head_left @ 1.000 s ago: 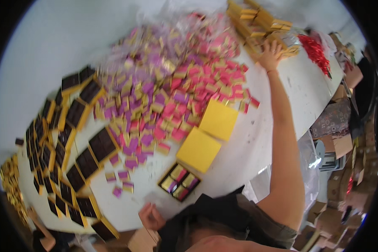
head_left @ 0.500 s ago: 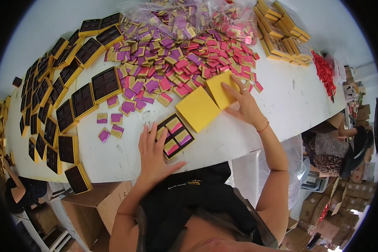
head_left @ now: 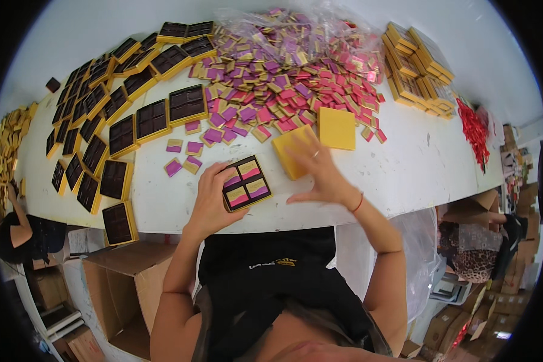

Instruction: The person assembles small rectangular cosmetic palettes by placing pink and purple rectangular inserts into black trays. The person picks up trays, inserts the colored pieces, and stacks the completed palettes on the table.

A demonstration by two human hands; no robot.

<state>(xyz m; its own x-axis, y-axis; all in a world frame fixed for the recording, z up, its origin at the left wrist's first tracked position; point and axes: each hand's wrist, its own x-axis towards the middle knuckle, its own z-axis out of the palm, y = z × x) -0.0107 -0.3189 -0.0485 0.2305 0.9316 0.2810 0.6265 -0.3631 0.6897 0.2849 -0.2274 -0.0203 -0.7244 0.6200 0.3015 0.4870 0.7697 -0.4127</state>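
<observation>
Beyond the left fingertips, rows of empty dark trays with gold rims (head_left: 111,136) fan out across the white table (head_left: 416,169); these remain unfilled, as far as can be judged. The left hand (head_left: 211,202) curls around the near-left edge of a small tray (head_left: 247,184), thumb and fingers grasping it; its four compartments already hold pink and purple packets. Just past that hand lie a few loose packets (head_left: 184,157), and farther off a large pile of pink and purple packets (head_left: 289,72). The right hand (head_left: 320,172) rests spread and released on a yellow lid (head_left: 292,154), its palm hiding part of it. A second yellow lid (head_left: 336,128) lies just beyond. Stacked gold boxes (head_left: 419,66) sit well to the right; their contents cannot be made out.
</observation>
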